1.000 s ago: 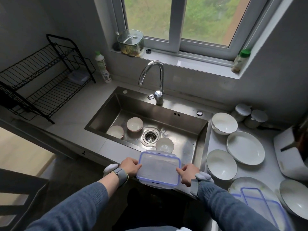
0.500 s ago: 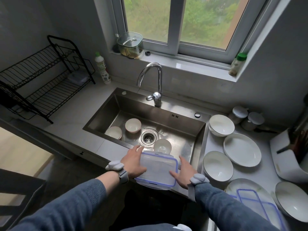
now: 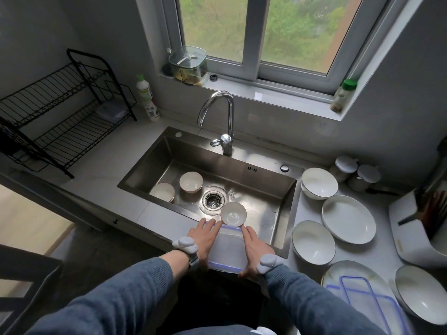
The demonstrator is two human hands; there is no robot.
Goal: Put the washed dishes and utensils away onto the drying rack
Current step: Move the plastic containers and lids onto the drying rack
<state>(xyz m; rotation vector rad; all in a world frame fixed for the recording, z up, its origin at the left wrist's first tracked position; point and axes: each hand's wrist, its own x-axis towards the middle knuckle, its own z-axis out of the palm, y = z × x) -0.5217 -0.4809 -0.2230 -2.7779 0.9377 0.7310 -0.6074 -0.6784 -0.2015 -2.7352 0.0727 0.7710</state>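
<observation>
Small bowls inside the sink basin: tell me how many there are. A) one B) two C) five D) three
D: two small bowls sit left of the drain and a third just right of it, near the clear container held between the left hand and the right hand.

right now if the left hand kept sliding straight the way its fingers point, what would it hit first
Probably the small white bowl in the sink, just past the left hand fingertips; depth is unclear, so it might pass over.
</observation>
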